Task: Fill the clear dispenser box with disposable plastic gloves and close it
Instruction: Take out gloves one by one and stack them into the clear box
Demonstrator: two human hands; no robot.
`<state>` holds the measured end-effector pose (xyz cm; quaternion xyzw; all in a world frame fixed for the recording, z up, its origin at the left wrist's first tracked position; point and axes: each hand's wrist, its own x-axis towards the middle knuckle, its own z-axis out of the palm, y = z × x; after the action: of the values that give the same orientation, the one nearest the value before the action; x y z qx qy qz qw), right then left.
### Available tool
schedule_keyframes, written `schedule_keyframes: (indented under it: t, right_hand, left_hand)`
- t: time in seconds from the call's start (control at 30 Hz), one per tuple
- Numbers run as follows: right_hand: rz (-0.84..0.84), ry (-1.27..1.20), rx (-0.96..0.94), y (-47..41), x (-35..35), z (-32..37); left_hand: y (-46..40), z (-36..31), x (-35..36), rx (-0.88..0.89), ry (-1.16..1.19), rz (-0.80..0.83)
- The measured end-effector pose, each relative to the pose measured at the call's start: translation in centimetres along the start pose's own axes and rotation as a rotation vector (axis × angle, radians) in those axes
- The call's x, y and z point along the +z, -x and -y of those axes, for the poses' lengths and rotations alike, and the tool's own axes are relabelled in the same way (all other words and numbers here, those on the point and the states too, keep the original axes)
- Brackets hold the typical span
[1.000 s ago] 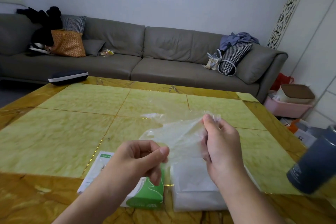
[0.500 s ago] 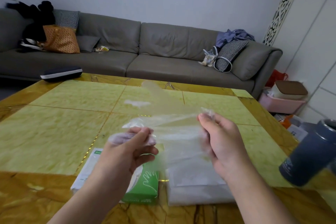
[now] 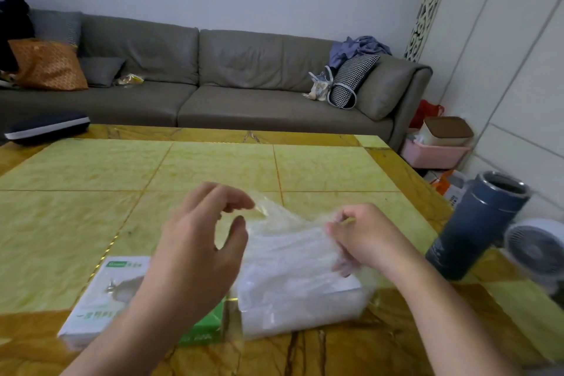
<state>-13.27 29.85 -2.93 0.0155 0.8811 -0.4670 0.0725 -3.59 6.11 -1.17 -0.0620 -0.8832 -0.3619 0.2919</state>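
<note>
A stack of clear plastic gloves [image 3: 300, 281] is seen low in the centre of the frame, lying on the worktop [image 3: 213, 168], just right of a green and white glove carton [image 3: 122, 299]. The right hand [image 3: 363, 238] is pinched on a loose film [image 3: 274, 217] at the stack's top right. The left hand [image 3: 201, 241] is held above the upper left corner with fingers loosely curled; whether the film is truly gripped cannot be told. The gloves are judged very light, limp, slippery and easily torn, so a hold under the whole stack from both short ends is advised, not by single sheets. No clear dispenser box can be made out with certainty. Open room lies across the upper worktop; at the right edge a dark blue flask [image 3: 479, 226] and a small white fan [image 3: 537, 250] stand near.
</note>
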Motion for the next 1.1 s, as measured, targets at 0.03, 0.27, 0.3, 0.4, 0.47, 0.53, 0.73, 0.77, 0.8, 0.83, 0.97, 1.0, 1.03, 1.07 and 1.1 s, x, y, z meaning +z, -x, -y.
schedule_keyframes:
  t: [0.03, 0.27, 0.3, 0.4, 0.47, 0.53, 0.73, 0.77, 0.8, 0.83, 0.97, 1.0, 1.03, 1.07, 1.1]
  right_hand:
    - [0.007, 0.045, 0.002, -0.1, 0.0, -0.3]
    - [-0.057, 0.423, -0.098, -0.2, 0.7, -0.5]
    - [-0.054, 0.461, -0.102, -0.2, 0.9, -0.5]
    - [-0.06, 0.558, -0.099, -0.4, 1.7, -0.6]
    - [-0.073, 0.612, -0.095, -0.4, 1.9, -0.6]
    - [-0.087, 0.656, -0.091, -0.3, 2.0, -0.3]
    - [-0.141, 0.756, -0.047, -0.3, 2.4, -0.3]
    - [-0.153, 0.752, -0.047, -0.2, 2.4, -0.3]
    - [-0.166, 0.751, -0.049, 0.1, 2.4, -0.3]
    - [-0.173, 0.762, -0.05, 0.3, 2.3, -0.3]
    - [-0.223, 0.843, -0.066, 1.5, 1.5, 0.9]
    - [-0.244, 0.853, -0.105, 1.9, 1.4, 1.4]
    - [-0.246, 0.828, -0.151, 2.2, 1.4, 2.0]
    - [-0.226, 0.75, -0.187, 2.5, 1.7, 2.4]
    - [-0.181, 0.63, -0.189, 2.6, 2.1, 2.7]
  left_hand:
    - [-0.4, -0.4, 1.0, 0.034, -0.032, 0.135]
    - [-1.3, 1.0, 8.5, -0.156, -0.286, 0.791]
    - [-1.3, 1.3, 8.9, -0.178, -0.296, 0.819]
    - [-1.8, 1.3, 9.7, -0.182, -0.328, 0.867]
    - [-2.2, 0.9, 10.1, -0.179, -0.357, 0.921]
    - [-2.6, 0.5, 10.2, -0.193, -0.384, 0.986]
    - [-2.6, 0.2, 10.4, -0.153, -0.493, 1.09]
    - [-2.5, 0.2, 10.4, -0.14, -0.502, 1.071]
    - [-2.4, 0.3, 10.5, -0.119, -0.511, 1.043]
    - [-2.3, 0.3, 10.6, -0.096, -0.517, 1.009]
    - [-1.9, 0.6, 10.9, -0.004, -0.553, 0.94]
    - [-1.9, 0.6, 10.9, 0.01, -0.562, 0.941]
    - [-1.9, 0.5, 11.0, 0.02, -0.569, 0.94]
    - [-1.8, 0.5, 11.0, 0.025, -0.574, 0.936]
    - [-1.8, 0.4, 11.0, 0.026, -0.578, 0.934]
